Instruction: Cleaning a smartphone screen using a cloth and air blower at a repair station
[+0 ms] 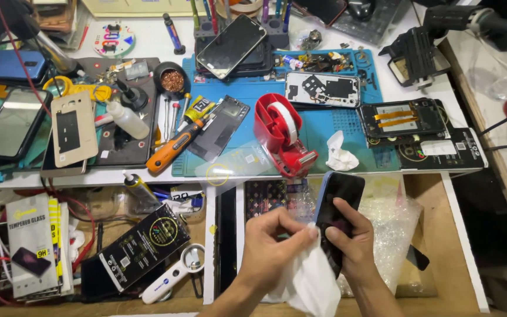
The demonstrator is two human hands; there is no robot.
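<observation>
Spreading across the white tabletop is a blue work mat, crowded with opened handsets and a red tape dispenser. Below its edge, the right hand is clamped around a dark phone held upright (screen towards the camera). The left hand is pinched shut on a white cloth touching the glass. Even, light strokes, with the phone gripped by its edges, would probably clean best.
</observation>
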